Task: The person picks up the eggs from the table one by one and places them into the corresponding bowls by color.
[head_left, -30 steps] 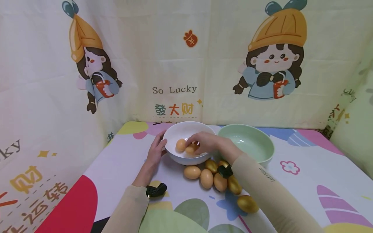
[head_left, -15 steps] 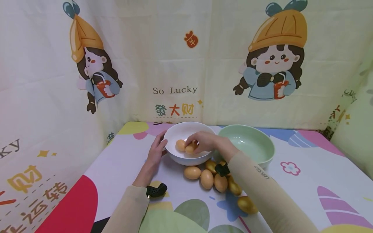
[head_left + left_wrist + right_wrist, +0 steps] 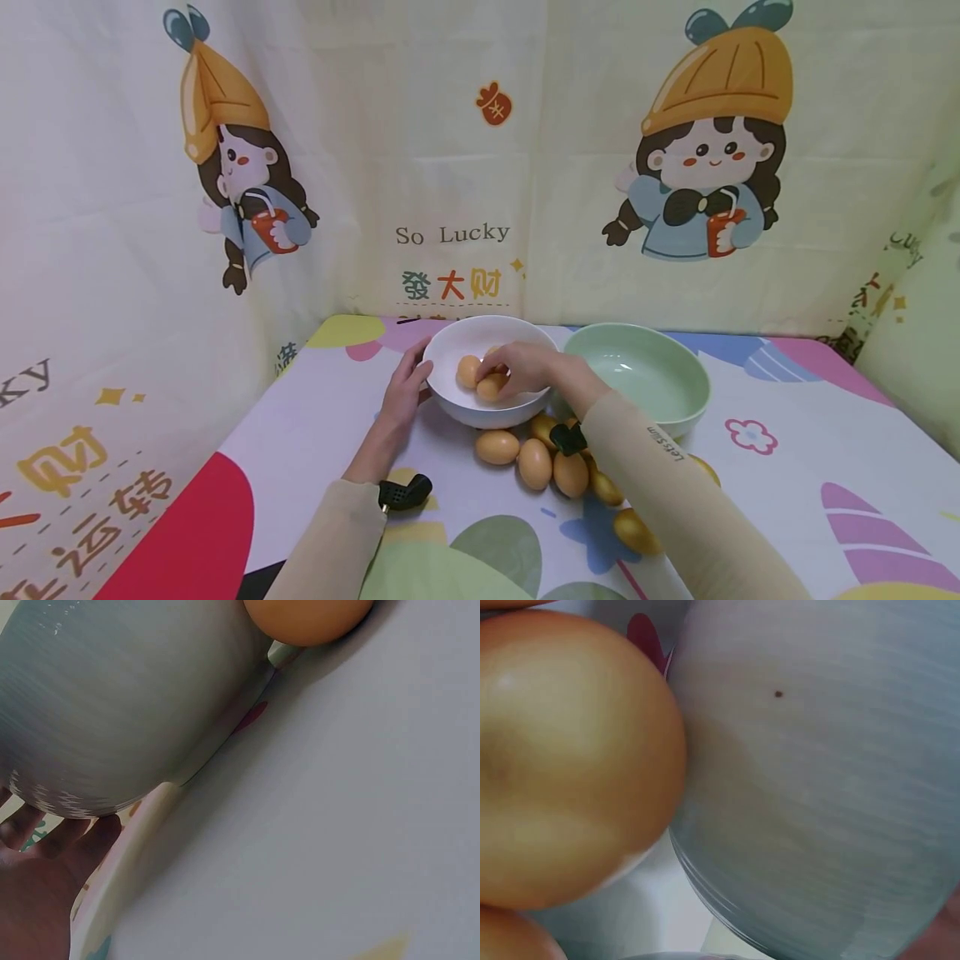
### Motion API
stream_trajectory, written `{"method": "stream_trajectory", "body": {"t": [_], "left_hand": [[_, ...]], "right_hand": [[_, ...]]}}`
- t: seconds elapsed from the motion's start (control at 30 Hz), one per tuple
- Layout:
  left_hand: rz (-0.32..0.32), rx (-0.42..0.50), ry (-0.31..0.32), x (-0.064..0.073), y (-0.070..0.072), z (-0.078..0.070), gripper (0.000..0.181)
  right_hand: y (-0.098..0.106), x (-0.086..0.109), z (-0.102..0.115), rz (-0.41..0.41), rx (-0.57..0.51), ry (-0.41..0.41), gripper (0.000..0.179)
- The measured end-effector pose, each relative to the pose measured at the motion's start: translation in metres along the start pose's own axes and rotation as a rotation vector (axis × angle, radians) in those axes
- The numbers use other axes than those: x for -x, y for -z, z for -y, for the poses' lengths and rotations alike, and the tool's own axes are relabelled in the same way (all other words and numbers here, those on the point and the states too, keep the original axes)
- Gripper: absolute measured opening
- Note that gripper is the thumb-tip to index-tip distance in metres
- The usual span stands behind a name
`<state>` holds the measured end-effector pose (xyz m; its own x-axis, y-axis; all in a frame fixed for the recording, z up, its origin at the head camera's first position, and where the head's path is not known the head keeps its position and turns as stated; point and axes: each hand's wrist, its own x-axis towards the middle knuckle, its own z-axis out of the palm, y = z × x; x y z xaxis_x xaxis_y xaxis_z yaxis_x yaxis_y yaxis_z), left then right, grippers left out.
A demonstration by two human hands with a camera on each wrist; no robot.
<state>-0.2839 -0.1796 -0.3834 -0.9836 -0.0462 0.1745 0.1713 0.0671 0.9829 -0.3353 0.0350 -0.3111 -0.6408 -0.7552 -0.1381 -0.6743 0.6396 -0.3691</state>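
Observation:
My left hand (image 3: 405,387) steadies the white bowl (image 3: 480,412) at its left side, thumb at the rim and fingers along the outside. In the left wrist view its fingertips (image 3: 101,829) meet the bowl's outer wall. Inside the bowl, my right hand (image 3: 525,367) has its fingers around a brown egg (image 3: 491,387). Another brown egg (image 3: 469,372) lies just left of that one, and a further egg shows partly behind the fingers. The right wrist view is filled by the bowl's outer wall (image 3: 817,772) and a large golden egg (image 3: 577,757); the fingertips are hidden there.
Brown eggs (image 3: 535,464) and golden eggs (image 3: 637,532) lie on the patterned tabletop in front of the bowl, some partly under the right forearm. A pale green bowl (image 3: 660,375) stands right beside the white one. A printed curtain (image 3: 570,208) hangs behind the table.
The right hand stays in the bowl at the same egg. Its forearm has shifted slightly left, uncovering a golden egg right of the sleeve. The left hand has not moved.

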Motion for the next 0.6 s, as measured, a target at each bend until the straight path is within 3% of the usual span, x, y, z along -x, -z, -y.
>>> {"method": "stream_trajectory", "body": {"t": [0.3,0.47,0.6], "left_hand": [[-0.004,0.012,-0.004,0.002,-0.001,0.0,0.045],[-0.001,0.028,-0.012,0.002,0.001,0.001,0.043],[0.001,0.011,-0.011,0.001,0.0,0.0,0.043]], "right_hand": [[0.004,0.006,0.001,-0.027,-0.083,0.024,0.034],[0.009,0.017,-0.001,-0.105,-0.091,0.112,0.033],[0.014,0.029,-0.004,-0.162,-0.127,0.135,0.033]]}}
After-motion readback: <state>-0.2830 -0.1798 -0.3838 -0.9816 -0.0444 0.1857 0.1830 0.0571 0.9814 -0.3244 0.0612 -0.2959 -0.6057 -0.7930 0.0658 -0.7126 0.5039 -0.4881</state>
